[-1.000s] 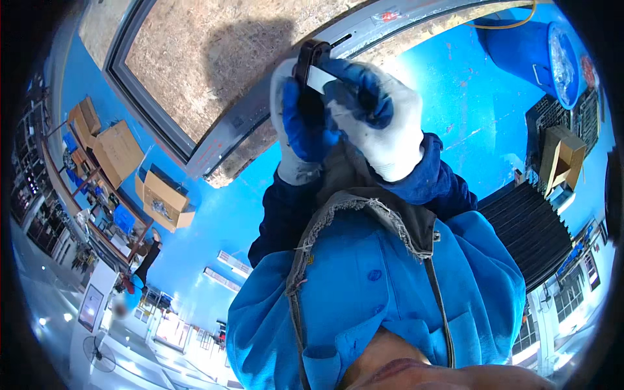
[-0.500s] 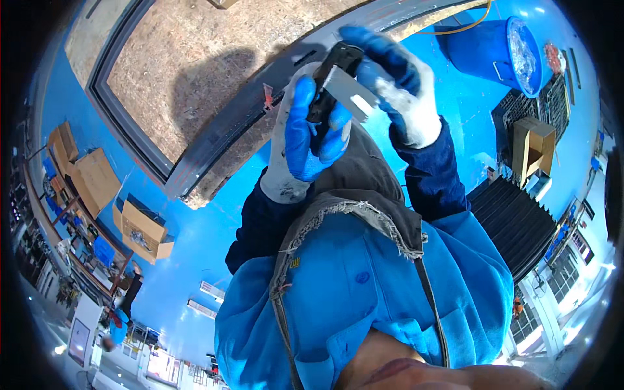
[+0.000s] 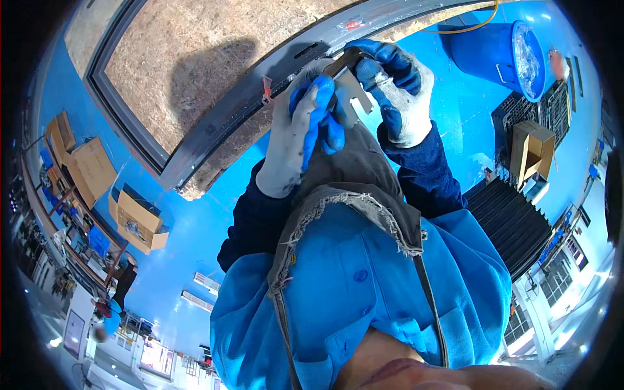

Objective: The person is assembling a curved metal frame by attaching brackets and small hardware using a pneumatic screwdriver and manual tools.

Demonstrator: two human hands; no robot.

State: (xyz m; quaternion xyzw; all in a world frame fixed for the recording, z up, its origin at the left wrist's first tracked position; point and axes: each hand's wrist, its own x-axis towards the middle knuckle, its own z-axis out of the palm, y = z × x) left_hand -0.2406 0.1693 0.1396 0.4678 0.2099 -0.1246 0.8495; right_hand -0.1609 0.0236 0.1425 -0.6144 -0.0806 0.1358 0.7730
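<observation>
My left hand (image 3: 296, 133) and my right hand (image 3: 404, 94) wear white gloves with blue coated fingers. Between them, over the near bar of a dark grey window-like frame (image 3: 218, 125), is a dark fitting with a silver notched metal plate (image 3: 351, 94) on its near side. Left fingers curl round the fitting's left end; right fingers and thumb grip its far right end. Both hands are closed, and much of the fitting is hidden behind them. A small red-orange piece (image 3: 267, 90) stands on the frame's bar, left of my left hand.
The frame rests on a chipboard surface (image 3: 195, 65). To the right are a blue bin (image 3: 481, 55) with clear plastic, an open cardboard box (image 3: 532, 153) and stacked black ribbed pieces (image 3: 510, 224). Cardboard boxes (image 3: 138, 221) stand left; beyond them is another person (image 3: 117, 305).
The fitting and plate have tilted and turned between my hands. My right fingers, raised and spread before, have closed on the far end. The left fingers have shifted their hold.
</observation>
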